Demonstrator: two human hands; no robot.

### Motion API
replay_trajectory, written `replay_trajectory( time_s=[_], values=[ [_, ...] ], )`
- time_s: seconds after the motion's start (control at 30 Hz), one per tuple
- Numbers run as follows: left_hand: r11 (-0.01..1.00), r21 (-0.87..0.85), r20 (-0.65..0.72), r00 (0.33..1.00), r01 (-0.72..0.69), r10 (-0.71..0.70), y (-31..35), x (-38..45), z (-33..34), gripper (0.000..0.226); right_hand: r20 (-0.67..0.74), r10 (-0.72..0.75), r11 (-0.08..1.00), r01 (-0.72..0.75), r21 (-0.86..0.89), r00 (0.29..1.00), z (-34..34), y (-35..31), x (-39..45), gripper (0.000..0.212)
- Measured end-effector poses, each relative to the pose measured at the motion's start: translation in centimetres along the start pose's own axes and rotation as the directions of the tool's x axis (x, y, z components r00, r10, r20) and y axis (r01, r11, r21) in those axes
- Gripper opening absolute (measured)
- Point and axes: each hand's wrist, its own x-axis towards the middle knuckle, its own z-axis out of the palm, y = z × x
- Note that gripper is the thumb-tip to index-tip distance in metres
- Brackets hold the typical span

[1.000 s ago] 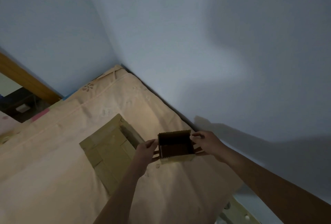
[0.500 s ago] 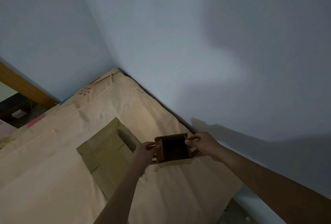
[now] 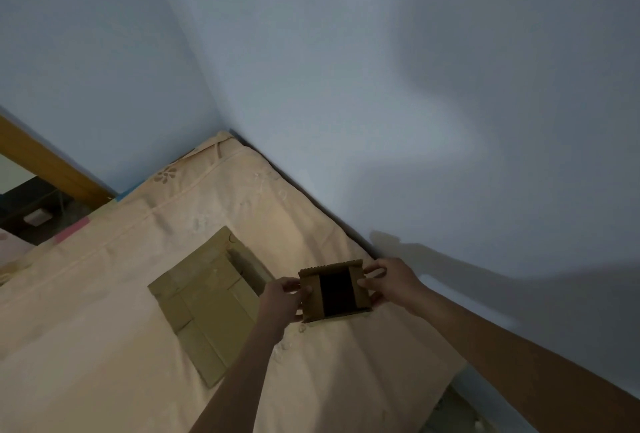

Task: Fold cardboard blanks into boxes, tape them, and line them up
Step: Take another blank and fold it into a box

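Box (image 3: 335, 292) held over bed (image 3: 104, 346) btwn both hands, L hand (image 3: 282, 301) pinching 9 o'clock flap, R hand (image 3: 389, 282) pinching 3 o'clock flap, flat blanks (image 3: 204, 308) laid at box's 9 o'clock.

- A bedroom in a home, dimly lit
- A mattress (image 3: 114, 328) with a peach, flower-printed sheet fills the lower part of the view and is pushed into the corner where two plain pale blue walls (image 3: 381, 86) meet
- A wooden frame (image 3: 52, 169) runs slantwise at the left edge
- Flat cardboard blanks (image 3: 204, 308) lie on the sheet, so the bed serves as the work surface
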Motion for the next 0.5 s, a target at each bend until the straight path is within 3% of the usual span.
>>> replay_trajectory(
  time_s=[0.13,0.5],
  values=[
    [0.999,0.031,-0.071,0.997,-0.022,0.024,-0.3,-0.2,0.6,0.017,-0.052,0.001,0.998,-0.005,-0.059,0.999,0.4,0.0,0.1,0.033],
    [0.998,0.067,-0.144,0.989,-0.018,0.027,-0.3,-0.5,1.4,0.017,-0.128,-0.005,0.984,-0.017,-0.175,0.992,1.4,0.0,0.6,0.032]
  ],
)
